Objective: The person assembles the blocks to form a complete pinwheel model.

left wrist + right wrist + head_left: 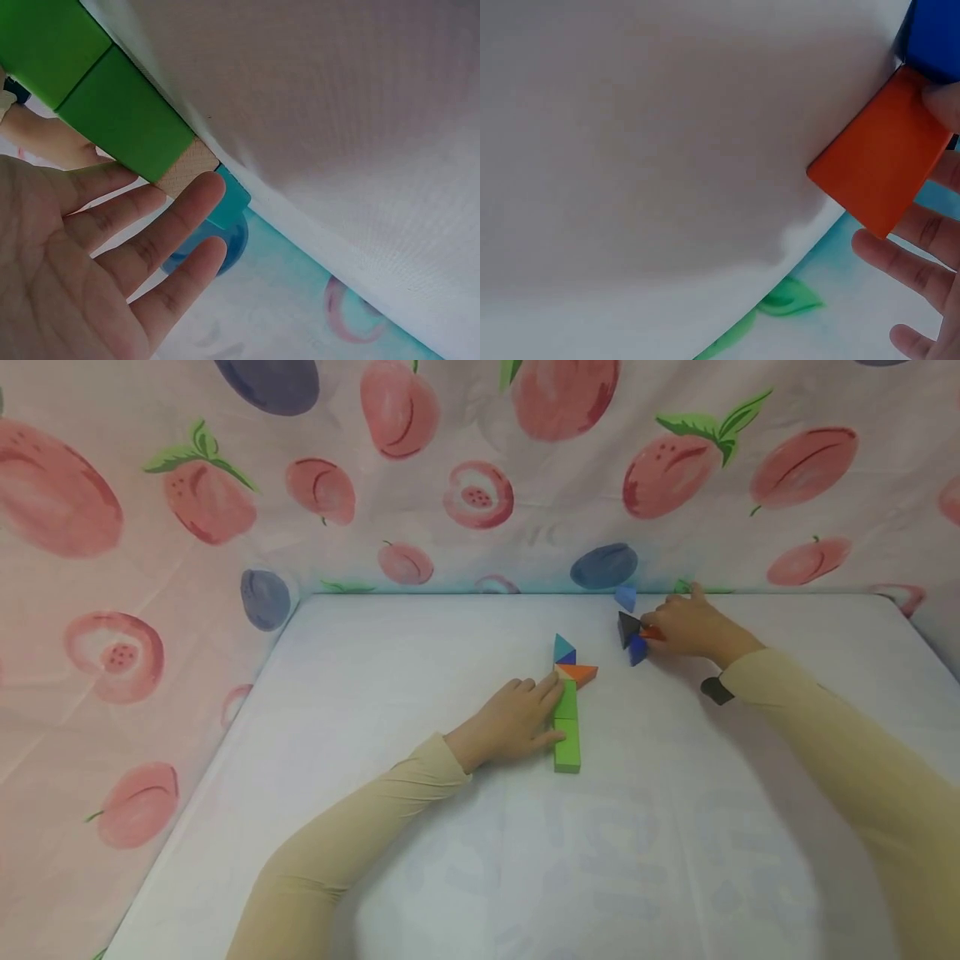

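My left hand (513,720) lies along two green blocks (567,745) set end to end, fingers straight and touching their left side. Bare wood (187,166) shows beyond the green in the left wrist view. At the row's far end are a light-blue triangular block (563,648), a dark-blue one (567,657) and an orange one (581,674). My right hand (693,627) pinches another orange block (881,154), thumb on its face. That block meets a blue block (637,650); a black triangular block (628,628) stands close by.
Behind the black block, a pale-blue block (626,598) stands at the table's back edge. A small black piece (717,691) lies by the right cuff. Fruit-patterned cloth (480,443) rises behind the white tabletop (420,677) and along its left side.
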Available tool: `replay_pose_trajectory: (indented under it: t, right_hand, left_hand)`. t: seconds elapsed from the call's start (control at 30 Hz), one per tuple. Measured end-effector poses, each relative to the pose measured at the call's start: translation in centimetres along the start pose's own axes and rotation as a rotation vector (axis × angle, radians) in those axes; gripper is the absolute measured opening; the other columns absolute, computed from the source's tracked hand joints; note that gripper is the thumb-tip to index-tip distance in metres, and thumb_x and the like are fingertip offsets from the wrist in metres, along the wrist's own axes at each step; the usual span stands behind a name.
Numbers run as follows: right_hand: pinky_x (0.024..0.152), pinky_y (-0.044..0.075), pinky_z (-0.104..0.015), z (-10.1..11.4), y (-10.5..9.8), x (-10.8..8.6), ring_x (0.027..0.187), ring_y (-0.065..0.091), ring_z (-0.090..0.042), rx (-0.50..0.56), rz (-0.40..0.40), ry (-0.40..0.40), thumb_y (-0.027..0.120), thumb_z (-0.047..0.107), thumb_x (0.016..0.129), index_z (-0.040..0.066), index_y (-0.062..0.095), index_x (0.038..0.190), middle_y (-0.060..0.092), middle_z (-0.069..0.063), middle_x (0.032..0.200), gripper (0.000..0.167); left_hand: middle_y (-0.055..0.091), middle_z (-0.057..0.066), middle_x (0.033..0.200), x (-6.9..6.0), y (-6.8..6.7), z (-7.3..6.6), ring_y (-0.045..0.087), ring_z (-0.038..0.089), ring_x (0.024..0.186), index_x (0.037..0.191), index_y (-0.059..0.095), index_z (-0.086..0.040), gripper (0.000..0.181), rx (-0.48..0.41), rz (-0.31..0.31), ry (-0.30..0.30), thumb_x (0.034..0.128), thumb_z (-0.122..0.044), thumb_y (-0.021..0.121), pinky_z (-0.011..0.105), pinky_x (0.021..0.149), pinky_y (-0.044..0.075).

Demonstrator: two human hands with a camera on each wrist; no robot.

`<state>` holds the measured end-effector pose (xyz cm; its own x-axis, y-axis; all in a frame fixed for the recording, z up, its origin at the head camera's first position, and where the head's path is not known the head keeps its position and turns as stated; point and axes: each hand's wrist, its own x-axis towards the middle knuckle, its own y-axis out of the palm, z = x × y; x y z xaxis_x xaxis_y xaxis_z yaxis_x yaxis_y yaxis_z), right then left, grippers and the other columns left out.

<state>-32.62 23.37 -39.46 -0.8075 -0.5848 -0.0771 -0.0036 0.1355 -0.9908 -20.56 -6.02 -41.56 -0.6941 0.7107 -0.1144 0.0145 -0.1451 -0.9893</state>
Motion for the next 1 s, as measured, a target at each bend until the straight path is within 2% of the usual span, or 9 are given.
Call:
replay_pose_trajectory:
  t: [0.2, 0.4, 0.5, 0.63, 0.77, 0.9, 1.0]
  right_hand:
    - [0.1, 0.017, -0.074, 1.1, -0.4, 0.5, 0.1, 0.057, -0.039, 0.024, 0.011, 0.0, 0.067, 0.027, 0.084, 0.009, 0.067, 0.107, 0.069, -0.014, 0.097, 0.03]
    - [0.101, 0.015, -0.074, 2.0, -1.0, -0.1, 0.112, 0.051, -0.04, 0.056, 0.0, -0.028, 0.07, 0.02, 0.082, 0.013, 0.068, 0.108, 0.066, -0.015, 0.108, 0.027]
    - [0.102, 0.019, -0.071, 2.8, -1.0, -0.3, 0.113, 0.052, -0.037, 0.047, -0.021, -0.089, 0.07, 0.014, 0.082, 0.014, 0.067, 0.108, 0.065, -0.013, 0.108, 0.027]
    - [0.102, 0.026, -0.067, 3.5, -0.5, -0.3, 0.109, 0.055, -0.033, -0.035, -0.032, -0.188, 0.073, 0.012, 0.078, 0.015, 0.066, 0.111, 0.066, -0.011, 0.106, 0.034]
    - [0.101, 0.028, -0.065, 4.2, -0.2, -0.2, 0.106, 0.057, -0.033, -0.072, -0.03, -0.273, 0.078, 0.009, 0.073, 0.018, 0.067, 0.11, 0.066, -0.011, 0.102, 0.04]
    - [0.099, 0.031, -0.065, 4.5, -0.2, -0.1, 0.102, 0.058, -0.032, -0.089, -0.042, -0.328, 0.078, 0.004, 0.072, 0.019, 0.07, 0.105, 0.066, -0.009, 0.097, 0.038]
    - [0.098, 0.033, -0.065, 4.7, -0.3, 0.1, 0.1, 0.057, -0.032, -0.11, -0.04, -0.339, 0.078, 0.005, 0.072, 0.019, 0.07, 0.102, 0.066, -0.009, 0.096, 0.035]
  left_hand:
    - [0.027, 0.01, 0.154, 0.0, 0.1, 0.0, 0.05, 0.022, 0.119, 0.149, 0.023, -0.005, 0.076, -0.005, -0.007, 0.007, 0.0948, -0.057, 0.035, 0.035, 0.104, 0.039]
    - [0.027, 0.01, 0.154, 0.0, 0.1, -0.1, 0.05, 0.022, 0.119, 0.149, 0.022, -0.005, 0.076, -0.005, -0.001, 0.005, 0.0949, -0.057, 0.035, 0.035, 0.104, 0.039]
    - [0.027, 0.011, 0.154, 0.1, 0.1, 0.0, 0.05, 0.022, 0.119, 0.149, 0.022, -0.005, 0.076, -0.002, 0.0, 0.005, 0.095, -0.057, 0.035, 0.036, 0.104, 0.039]
    - [0.027, 0.011, 0.154, 0.1, 0.2, 0.0, 0.05, 0.022, 0.119, 0.149, 0.022, -0.005, 0.077, 0.005, -0.002, 0.004, 0.0948, -0.057, 0.035, 0.036, 0.103, 0.04]
    - [0.027, 0.011, 0.154, 0.1, 0.2, 0.0, 0.05, 0.022, 0.119, 0.149, 0.022, -0.005, 0.077, 0.0, -0.005, 0.002, 0.0947, -0.058, 0.035, 0.036, 0.103, 0.04]
    - [0.027, 0.01, 0.155, 0.1, 0.2, 0.0, 0.05, 0.022, 0.12, 0.149, 0.022, -0.005, 0.077, -0.002, -0.009, 0.001, 0.0948, -0.057, 0.035, 0.036, 0.104, 0.039]
    - [0.027, 0.01, 0.154, 0.0, 0.2, 0.0, 0.05, 0.022, 0.12, 0.149, 0.021, -0.005, 0.077, 0.002, -0.01, 0.002, 0.0949, -0.058, 0.035, 0.036, 0.104, 0.039]
